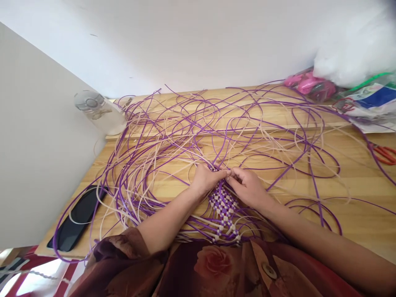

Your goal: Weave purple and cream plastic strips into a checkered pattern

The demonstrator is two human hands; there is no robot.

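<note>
A woven piece of purple and cream cord, with a checkered pattern, lies in front of my body near the table's front edge. My left hand is closed at the upper end of the weave, thumb pointing right. My right hand meets it there, its thumb and fingers pinched together by the left thumb. Which strand the right fingers pinch is too small to make out. Long loose purple and cream cords fan out from the weave, looping widely to the left, the back and the right.
A black phone lies at the left edge under some cords. A clear plastic bottle stands at the back left. Orange-handled scissors are at the right. Pink bundles and plastic bags sit at the back right against the wall.
</note>
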